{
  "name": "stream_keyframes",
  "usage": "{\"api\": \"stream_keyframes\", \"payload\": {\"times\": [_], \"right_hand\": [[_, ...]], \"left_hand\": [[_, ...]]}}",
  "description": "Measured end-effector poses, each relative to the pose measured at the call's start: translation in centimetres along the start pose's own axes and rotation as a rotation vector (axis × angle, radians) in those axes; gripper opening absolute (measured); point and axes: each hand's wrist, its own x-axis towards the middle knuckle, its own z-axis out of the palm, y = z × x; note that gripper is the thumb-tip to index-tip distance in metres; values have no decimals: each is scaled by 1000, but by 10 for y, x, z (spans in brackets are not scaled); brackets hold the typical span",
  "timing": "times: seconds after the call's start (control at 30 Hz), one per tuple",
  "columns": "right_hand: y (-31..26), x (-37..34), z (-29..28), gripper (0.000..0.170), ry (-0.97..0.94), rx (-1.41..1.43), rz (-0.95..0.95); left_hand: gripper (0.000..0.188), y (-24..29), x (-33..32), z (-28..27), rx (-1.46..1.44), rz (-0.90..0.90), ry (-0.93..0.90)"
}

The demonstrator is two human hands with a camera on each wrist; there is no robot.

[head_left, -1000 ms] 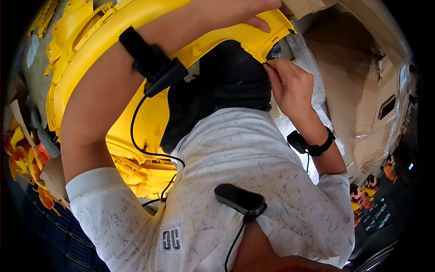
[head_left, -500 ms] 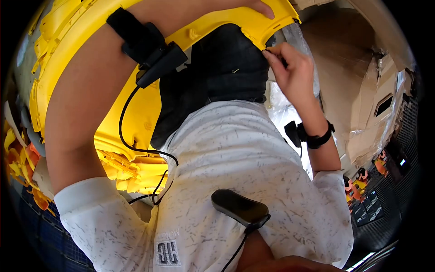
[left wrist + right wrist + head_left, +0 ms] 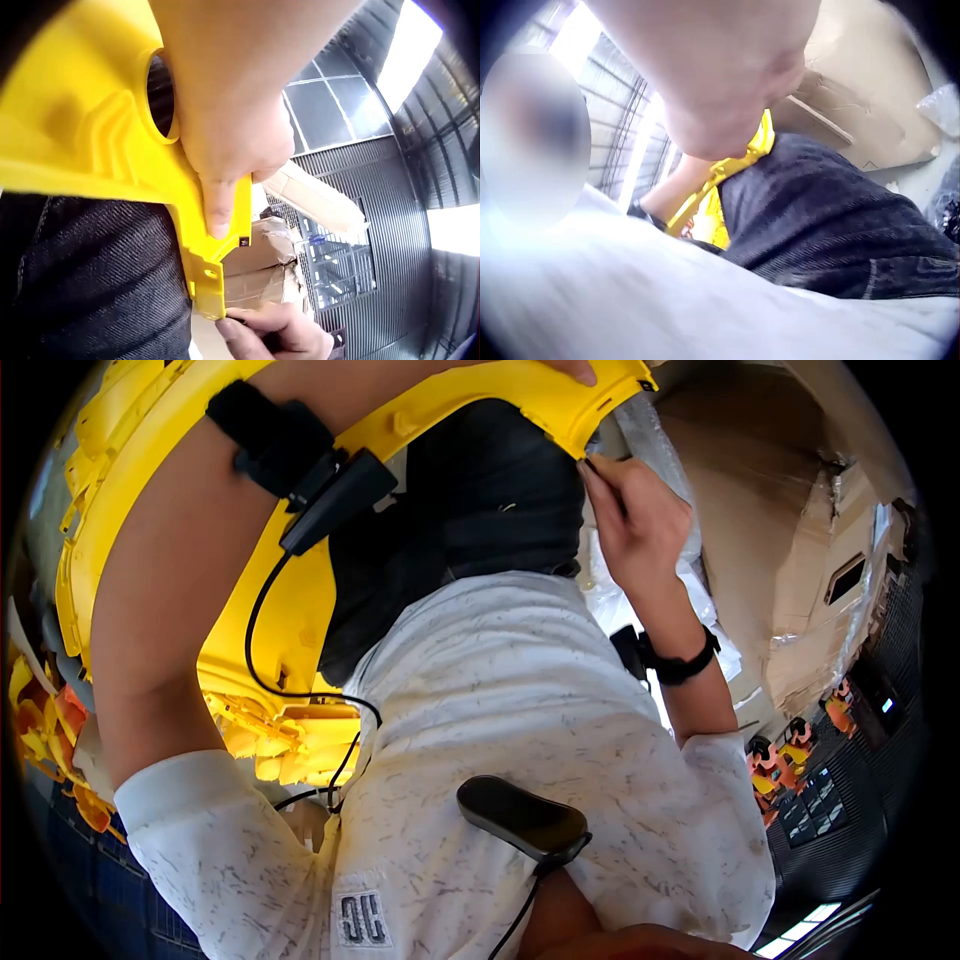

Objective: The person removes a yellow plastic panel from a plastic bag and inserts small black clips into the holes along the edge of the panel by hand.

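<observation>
A large curved yellow plastic panel (image 3: 598, 405) lies across the person's lap over dark jeans. Its near end narrows to a tab (image 3: 209, 298) with a small hole. My left hand (image 3: 236, 142) grips the panel's edge beside a round opening, one digit stretched along its face and the other fingers curled behind. A small black piece (image 3: 244, 241) sits on the edge close to that digit. At the end of the tab, my right hand (image 3: 640, 520) pinches a small dark piece between thumb and forefinger, mostly hidden by the fingertips.
A big opened cardboard box (image 3: 770, 550) stands at the right, with clear plastic wrap (image 3: 655, 455) beside it. More yellow parts (image 3: 310, 745) are piled at the left. A cable (image 3: 255, 650) runs from the left wrist camera.
In the head view the panel and left arm have shifted a little up and left. The right hand stays pinched at the tab's end, its wrist slightly turned.
</observation>
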Motion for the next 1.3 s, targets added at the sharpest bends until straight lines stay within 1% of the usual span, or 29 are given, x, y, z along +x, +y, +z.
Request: {"api": "stream_keyframes", "payload": {"times": [0.07,0.1,0.17,0.2,0.27,0.33,0.4,0.47,0.53,0.57,0.67,0.73,0.83,0.9,0.97,1.0,1.03,1.07,1.1,1.13,1.17,1.23,1.27,1.3], "right_hand": [[-4,6,-27,17,-13,181,59],[-14,6,-46,22,21,187,67],[-22,6,-56,26,108,286,40],[-26,7,-62,26,100,279,40],[-32,12,-71,29,113,370,66],[-36,18,-76,31,91,356,48],[-36,25,-77,33,74,346,26],[-35,28,-78,36,60,342,-46],[-35,29,-77,36,81,360,-57],[-35,30,-76,37,102,379,-68],[-40,32,-78,36,85,447,-24],[-40,32,-79,35,81,426,-23],[-41,32,-79,33,85,422,-8],[-38,32,-78,32,91,434,0],[-31,33,-77,33,17,834,166],[-33,31,-77,33,-5,976,265],[-33,32,-78,33,-12,965,255],[-32,32,-80,34,-52,1162,363],[-31,32,-82,36,-94,1356,477],[-26,35,-78,35,-167,1569,437],[-23,36,-76,35,-174,1554,439],[-19,37,-72,29,-211,2007,407],[-17,38,-71,28,-225,2070,381],[-16,38,-71,28,-229,2060,384]], "left_hand": [[44,-4,4,0,-46,3,34],[45,-3,5,2,-30,7,30],[46,-2,3,3,-20,9,16],[45,-2,3,3,-17,7,14],[45,-2,4,3,-8,10,17],[44,-1,4,1,-20,-24,-25],[44,-1,3,0,-18,-12,-4],[44,0,3,-2,-21,-4,14],[45,0,4,-3,-13,-38,-63],[45,0,4,-2,-14,-36,-60],[45,2,5,-3,45,-10,-15],[44,3,5,-6,-8,-54,-80],[43,3,3,-5,48,-51,-77],[44,1,2,-3,36,-42,-65],[44,0,2,-1,23,-36,-43],[44,-1,2,0,14,-17,-22],[44,-2,3,-1,3,3,2],[44,-2,4,-2,5,1,18],[44,-2,4,-2,-21,-11,-9],[44,-1,5,-4,-48,-23,-37],[44,0,6,-5,-52,-25,-21],[43,2,7,-6,-34,-62,-94],[43,2,7,-7,-36,-63,-82],[44,2,8,-7,-30,-58,-79]]}}
